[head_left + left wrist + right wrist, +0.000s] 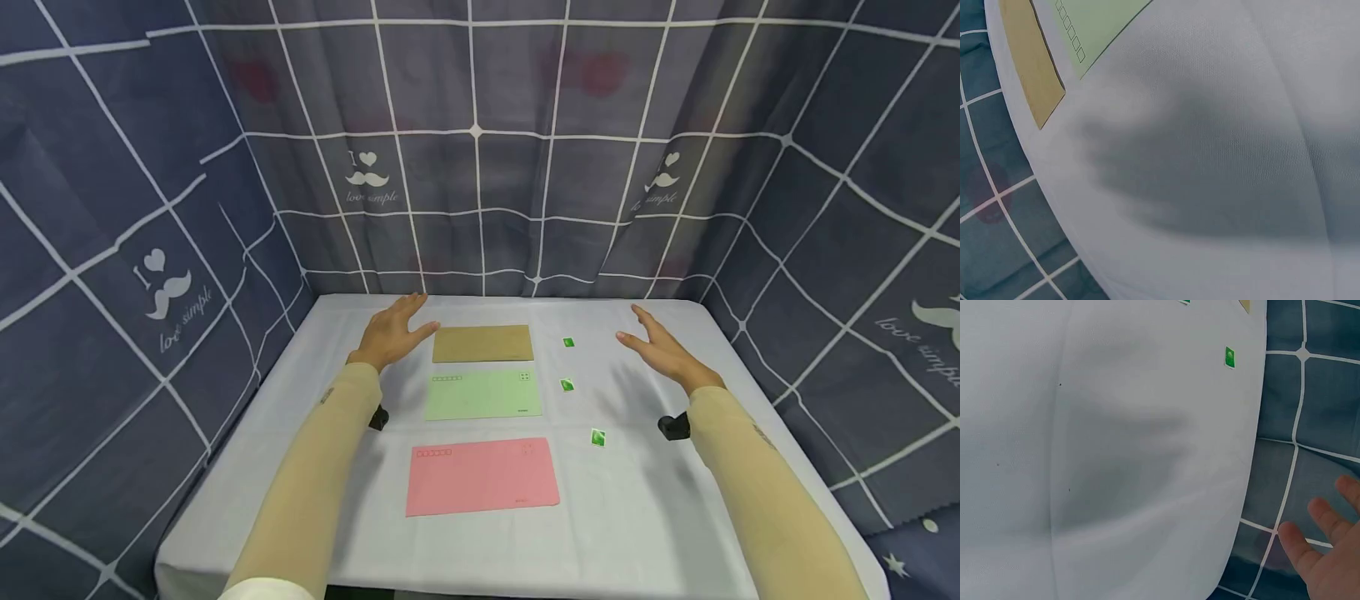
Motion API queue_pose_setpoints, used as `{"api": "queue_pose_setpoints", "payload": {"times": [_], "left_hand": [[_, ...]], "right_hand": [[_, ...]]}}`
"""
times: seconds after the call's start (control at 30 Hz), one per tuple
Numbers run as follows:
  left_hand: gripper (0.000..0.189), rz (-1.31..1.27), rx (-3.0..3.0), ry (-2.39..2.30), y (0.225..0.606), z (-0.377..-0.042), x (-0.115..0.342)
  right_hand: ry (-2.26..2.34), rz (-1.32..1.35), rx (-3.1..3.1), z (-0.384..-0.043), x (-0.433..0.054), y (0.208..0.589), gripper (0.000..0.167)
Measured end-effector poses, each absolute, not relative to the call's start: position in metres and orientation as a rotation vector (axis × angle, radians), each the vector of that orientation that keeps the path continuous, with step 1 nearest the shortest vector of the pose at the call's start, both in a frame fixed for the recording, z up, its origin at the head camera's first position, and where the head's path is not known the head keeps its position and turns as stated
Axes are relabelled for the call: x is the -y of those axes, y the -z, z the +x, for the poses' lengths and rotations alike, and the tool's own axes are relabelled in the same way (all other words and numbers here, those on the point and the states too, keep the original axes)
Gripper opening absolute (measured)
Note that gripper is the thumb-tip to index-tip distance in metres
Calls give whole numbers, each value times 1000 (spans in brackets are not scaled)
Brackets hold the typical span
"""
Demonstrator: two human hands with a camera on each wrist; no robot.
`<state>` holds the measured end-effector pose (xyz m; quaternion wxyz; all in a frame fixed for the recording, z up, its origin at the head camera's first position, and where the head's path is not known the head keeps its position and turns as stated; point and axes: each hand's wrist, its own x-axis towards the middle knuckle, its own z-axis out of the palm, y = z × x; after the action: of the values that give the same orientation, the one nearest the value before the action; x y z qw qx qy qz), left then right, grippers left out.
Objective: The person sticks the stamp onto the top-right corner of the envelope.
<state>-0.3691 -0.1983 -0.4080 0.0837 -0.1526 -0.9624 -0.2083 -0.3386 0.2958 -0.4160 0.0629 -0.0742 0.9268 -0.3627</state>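
Three envelopes lie in a column on the white table: a brown envelope [483, 344] at the back, a green envelope [483, 395] in the middle, a pink envelope [483, 477] in front. To their right lie three small green stamps [568, 342], [567, 385], [597, 437]. My left hand [392, 333] hovers with fingers extended just left of the brown envelope, holding nothing. Over the table's right side my right hand [663, 350] is raised, fingers spread and holding nothing; its fingers [1329, 519] show in the right wrist view. The left wrist view shows only that hand's shadow.
A white cloth [300, 517] covers the table. Dark blue gridded curtains [510, 167] hang along the back and both sides, close to the table's edges. Black wrist cameras [674, 427] sit under the sleeves.
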Motion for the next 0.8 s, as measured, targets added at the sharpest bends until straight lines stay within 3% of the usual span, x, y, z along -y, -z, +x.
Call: {"api": "queue_pose_setpoints", "payload": {"times": [0.8], "left_hand": [[73,-411,2816,954,410,-362,195]], "right_hand": [[1142,-264,-2820,-333,-288,416,87]]}}
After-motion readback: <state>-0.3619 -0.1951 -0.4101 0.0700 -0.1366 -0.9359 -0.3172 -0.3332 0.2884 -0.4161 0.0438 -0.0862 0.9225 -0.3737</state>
